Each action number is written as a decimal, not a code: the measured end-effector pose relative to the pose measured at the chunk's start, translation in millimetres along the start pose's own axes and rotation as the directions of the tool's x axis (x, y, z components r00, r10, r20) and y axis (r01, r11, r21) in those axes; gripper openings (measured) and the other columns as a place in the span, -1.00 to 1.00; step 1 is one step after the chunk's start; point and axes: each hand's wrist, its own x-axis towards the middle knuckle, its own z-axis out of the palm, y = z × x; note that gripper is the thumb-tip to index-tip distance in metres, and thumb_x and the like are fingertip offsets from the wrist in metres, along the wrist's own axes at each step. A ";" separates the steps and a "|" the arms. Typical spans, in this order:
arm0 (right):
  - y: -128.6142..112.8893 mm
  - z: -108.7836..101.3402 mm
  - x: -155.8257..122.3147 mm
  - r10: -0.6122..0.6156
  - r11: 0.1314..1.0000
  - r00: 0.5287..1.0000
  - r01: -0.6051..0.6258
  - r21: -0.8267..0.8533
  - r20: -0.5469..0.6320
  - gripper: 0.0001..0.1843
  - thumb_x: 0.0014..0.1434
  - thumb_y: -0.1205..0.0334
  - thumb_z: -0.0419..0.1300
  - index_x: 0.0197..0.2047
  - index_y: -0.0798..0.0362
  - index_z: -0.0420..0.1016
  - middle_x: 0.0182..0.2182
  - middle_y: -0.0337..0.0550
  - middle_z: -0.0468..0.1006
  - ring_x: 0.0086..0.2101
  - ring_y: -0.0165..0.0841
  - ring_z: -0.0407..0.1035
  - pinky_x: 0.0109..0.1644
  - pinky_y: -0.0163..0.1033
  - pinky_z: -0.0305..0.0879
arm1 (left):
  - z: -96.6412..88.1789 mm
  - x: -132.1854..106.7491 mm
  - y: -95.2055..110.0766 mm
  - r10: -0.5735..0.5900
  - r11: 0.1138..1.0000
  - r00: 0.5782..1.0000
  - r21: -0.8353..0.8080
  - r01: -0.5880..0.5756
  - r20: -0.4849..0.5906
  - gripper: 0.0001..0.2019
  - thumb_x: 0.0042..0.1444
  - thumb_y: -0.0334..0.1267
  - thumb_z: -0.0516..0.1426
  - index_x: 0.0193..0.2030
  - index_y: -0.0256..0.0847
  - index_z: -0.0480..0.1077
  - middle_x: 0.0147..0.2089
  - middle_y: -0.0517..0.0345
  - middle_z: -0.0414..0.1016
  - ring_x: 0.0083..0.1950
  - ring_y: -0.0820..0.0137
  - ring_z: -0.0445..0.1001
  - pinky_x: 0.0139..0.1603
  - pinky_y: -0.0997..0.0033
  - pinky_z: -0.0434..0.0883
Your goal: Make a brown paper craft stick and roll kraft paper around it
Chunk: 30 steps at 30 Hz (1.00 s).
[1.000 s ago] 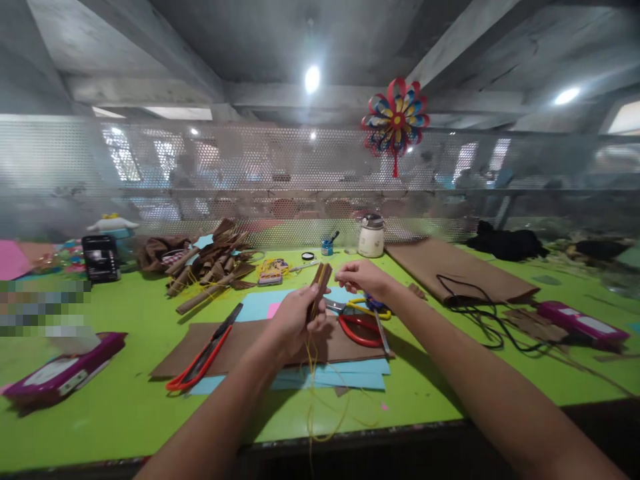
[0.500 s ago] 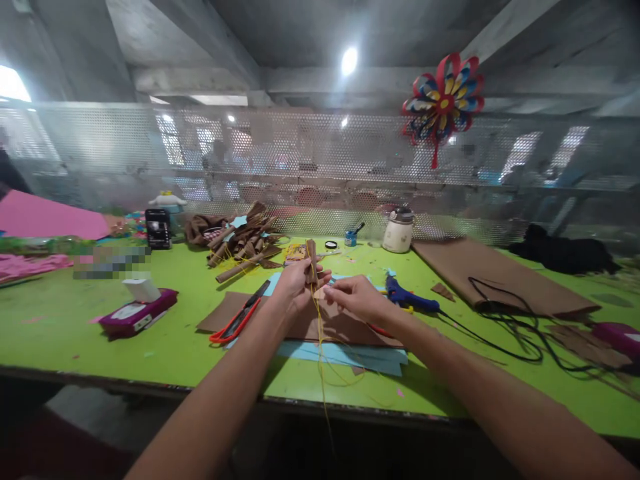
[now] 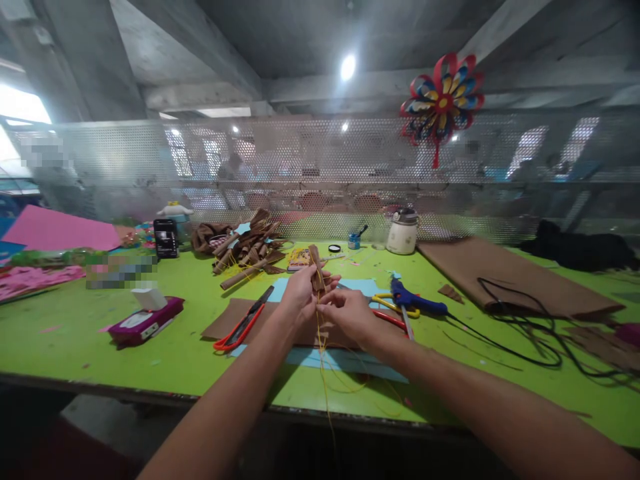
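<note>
My left hand [image 3: 299,295] is closed round a small rolled piece of brown paper [image 3: 315,261], which stands nearly upright in the fingers. Yellow string [image 3: 321,363] runs down from the roll and trails over the table's front edge. Just below the roll, my right hand [image 3: 353,317] pinches the string between thumb and forefinger, close to the left palm. Under both hands lie a brown paper sheet [image 3: 219,323] and light blue paper [image 3: 303,357]. Red-handled scissors [image 3: 241,328] rest left of the hands; a red-handled tool [image 3: 391,321] is partly hidden behind my right hand.
A blue glue gun [image 3: 420,303] with a black cord lies at right, beside a yellow-handled tool [image 3: 413,312]. Folded brown paper [image 3: 515,280] and a cream jug [image 3: 402,237] stand further back. Brown paper rolls [image 3: 247,243] are heaped behind; a purple box [image 3: 145,323] sits left.
My right hand has come lower and closer to the left, its fingertips now at the string below the roll. The left hand keeps its hold. The whole view has shifted slightly.
</note>
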 end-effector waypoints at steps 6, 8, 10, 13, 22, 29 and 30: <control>-2.3 -1.2 -4.6 0.103 0.952 0.992 -0.121 0.280 0.079 -0.90 -0.14 0.25 0.20 -0.54 0.12 0.46 -0.58 -0.28 0.37 -0.56 -0.48 0.19 -0.47 -0.34 0.16 | -0.2 -0.6 -0.3 0.000 1.000 0.999 -0.020 0.000 0.033 -0.89 0.16 -0.45 -0.04 -0.34 -0.32 0.27 -0.56 0.14 0.38 -0.42 0.32 0.55 -0.38 0.34 0.51; -6.0 -5.8 -4.4 0.097 0.948 0.993 -0.114 0.296 0.069 -0.92 -0.13 0.27 0.17 -0.54 0.11 0.43 -0.62 -0.30 0.34 -0.59 -0.50 0.15 -0.50 -0.35 0.12 | -2.0 1.0 -0.6 0.022 1.000 0.999 -0.013 -0.022 0.033 -0.88 0.17 -0.45 -0.06 -0.33 -0.32 0.27 -0.56 0.15 0.38 -0.43 0.30 0.55 -0.39 0.30 0.52; -8.4 -10.0 -3.1 0.076 0.959 0.996 -0.085 0.270 0.041 -0.92 -0.10 0.27 0.15 -0.54 0.10 0.40 -0.66 -0.33 0.30 -0.63 -0.51 0.11 -0.53 -0.36 0.07 | -4.1 2.9 -0.7 0.043 0.999 0.999 -0.005 -0.043 0.024 -0.86 0.17 -0.46 -0.08 -0.33 -0.32 0.26 -0.57 0.15 0.38 -0.45 0.31 0.55 -0.39 0.29 0.51; -6.9 -11.0 -2.2 -0.055 0.990 0.997 0.048 0.131 0.049 -0.89 -0.04 0.26 0.13 -0.54 0.09 0.40 -0.63 -0.29 0.34 -0.59 -0.49 0.15 -0.50 -0.35 0.10 | -6.1 4.9 -1.0 0.048 0.999 0.999 -0.012 -0.048 0.006 -0.87 0.17 -0.46 -0.08 -0.34 -0.32 0.25 -0.57 0.15 0.38 -0.46 0.32 0.54 -0.40 0.32 0.51; 8.7 -5.0 -8.8 -0.286 0.877 0.936 0.341 -0.338 0.204 -0.87 0.02 0.37 0.10 -0.50 0.08 0.44 -0.52 -0.20 0.45 -0.47 -0.42 0.23 -0.38 -0.33 0.10 | -6.6 5.0 -3.9 -0.014 1.000 0.999 -0.008 0.014 0.038 -0.90 0.12 -0.44 -0.03 -0.35 -0.34 0.29 -0.56 0.14 0.37 -0.52 0.43 0.48 -0.52 0.53 0.41; -7.7 -38.0 -0.4 -0.192 0.861 0.800 0.415 -0.294 0.568 -0.82 -0.01 0.28 0.17 -0.61 0.10 0.41 -0.66 -0.30 0.32 -0.59 -0.50 0.11 -0.52 -0.37 -0.01 | -8.5 -2.5 -4.4 -0.032 0.998 0.989 0.065 0.023 0.143 -0.90 0.12 -0.44 0.01 -0.34 -0.35 0.34 -0.59 0.18 0.32 -0.69 0.61 0.22 -0.74 0.68 0.07; -11.8 -47.2 4.0 -0.180 0.884 0.791 0.391 -0.256 0.585 -0.80 -0.01 0.24 0.17 -0.61 0.11 0.42 -0.66 -0.30 0.32 -0.60 -0.51 0.11 -0.53 -0.37 0.00 | -7.9 -3.9 -5.1 -0.036 0.996 0.986 0.090 0.022 0.161 -0.90 0.12 -0.43 0.02 -0.34 -0.36 0.35 -0.59 0.18 0.32 -0.69 0.62 0.22 -0.74 0.68 0.05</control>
